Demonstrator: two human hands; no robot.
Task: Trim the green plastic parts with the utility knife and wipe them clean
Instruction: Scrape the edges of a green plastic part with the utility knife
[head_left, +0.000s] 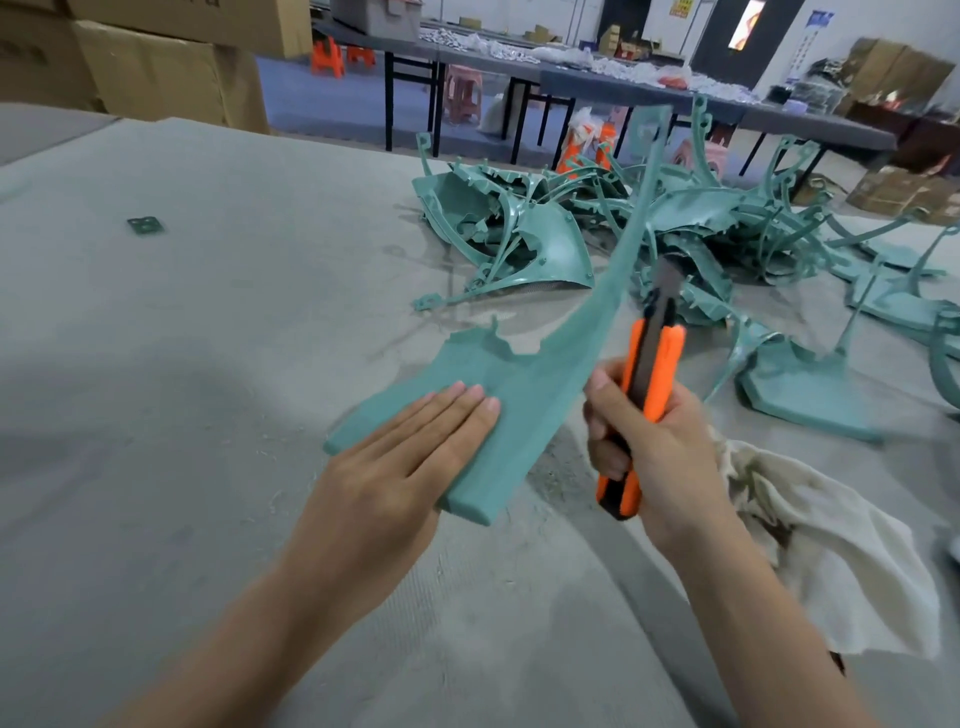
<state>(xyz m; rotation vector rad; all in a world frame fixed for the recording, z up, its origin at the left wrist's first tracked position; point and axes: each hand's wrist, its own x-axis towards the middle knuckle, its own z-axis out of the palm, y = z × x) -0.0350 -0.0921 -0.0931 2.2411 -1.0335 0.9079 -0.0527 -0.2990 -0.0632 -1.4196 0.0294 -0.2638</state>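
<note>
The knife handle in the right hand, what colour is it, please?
Orange with black, seen in the head view: knife handle.

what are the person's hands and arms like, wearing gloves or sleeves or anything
No gloves: the left hand and right hand are bare, the nails short and plain. No ring, watch or wristband shows. The left forearm and right forearm are bare down to the frame's edge; no sleeve in view.

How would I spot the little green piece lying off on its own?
Start at the grey table, then look far left of the heap of green parts. The small green piece lies there alone: flat and squarish, unlike the long curved parts.
</note>
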